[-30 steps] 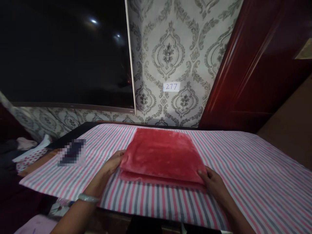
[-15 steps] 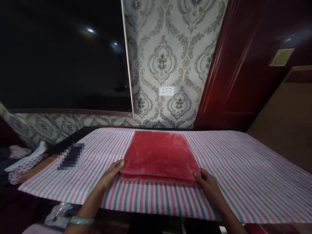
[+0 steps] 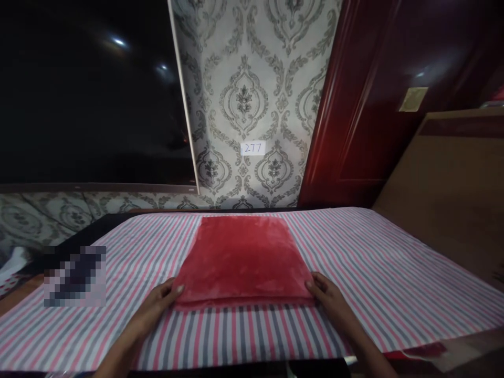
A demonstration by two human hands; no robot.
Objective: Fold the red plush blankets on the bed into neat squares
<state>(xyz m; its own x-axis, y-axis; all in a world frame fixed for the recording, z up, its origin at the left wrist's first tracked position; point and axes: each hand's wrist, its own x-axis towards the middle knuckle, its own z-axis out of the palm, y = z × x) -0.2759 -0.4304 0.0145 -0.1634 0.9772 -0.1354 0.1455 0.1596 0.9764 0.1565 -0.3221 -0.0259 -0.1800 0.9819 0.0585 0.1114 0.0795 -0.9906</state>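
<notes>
A folded red plush cloth [image 3: 240,257] lies flat on a striped sheet, its layers showing along the near edge. My left hand [image 3: 163,296] grips the near left corner, thumb on top and fingers at the side, partly hidden beneath. At the opposite near corner, my right hand [image 3: 323,291] pinches the cloth between its thumb and curled fingers. The pink, grey and white striped sheet [image 3: 366,262] spreads under the cloth and both forearms.
A dark television screen [image 3: 90,105] hangs at the left. Patterned wallpaper with a paper label [image 3: 253,148] marked 277 is straight ahead. A dark red door [image 3: 366,121] and a large brown board [image 3: 444,178] stand at the right. A blurred dark item [image 3: 76,275] lies on the sheet's left.
The view has turned slightly right. My left hand has moved from the cloth's left side onto its near left corner. The near layers now sit closer together; my right hand keeps its corner.
</notes>
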